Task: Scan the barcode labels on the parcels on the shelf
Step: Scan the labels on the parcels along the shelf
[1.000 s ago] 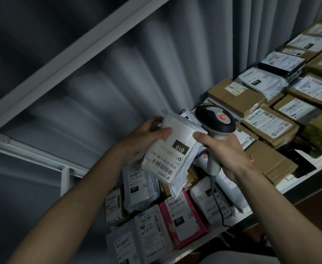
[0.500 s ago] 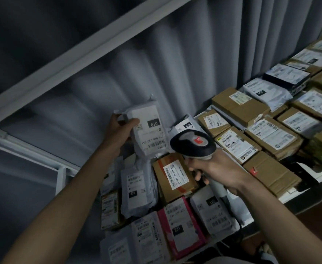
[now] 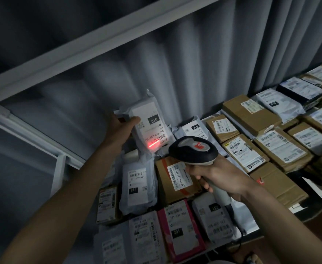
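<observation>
**Red scan line on the "010" mailer**

My left hand [image 3: 122, 125] grips a white poly mailer [image 3: 148, 124] by its left edge, thumb curled over the front and fingers behind, holding it upright above the back of the shelf, against the grey curtain [image 3: 194, 63]. Its shipping label carries a black box reading "010", a small QR code and, upside down to me, the line "010-010-L30-551" over a barcode. A red scan line [image 3: 154, 144] glows across the label's lower edge.

My right hand [image 3: 220, 175] is wrapped round the grip of a black and grey barcode scanner [image 3: 193, 150] with a red mark on top; its head points toward the mailer and sits just below and to the right of it, not touching.

Below lie more parcels, labels up. A grey mailer [image 3: 137, 189] reads "231-239-K01" with a black "231" box. Beside it a taped brown carton [image 3: 173, 181] has a label reading "J6 S04". A pink mailer [image 3: 179, 228] shows "231-239-K01" and "231". Another white mailer [image 3: 194, 129] behind the scanner shows "010". Brown cardboard boxes [image 3: 249, 111] with white labels run off to the right along the white shelf [image 3: 320, 196]; their print is too small to read.
</observation>
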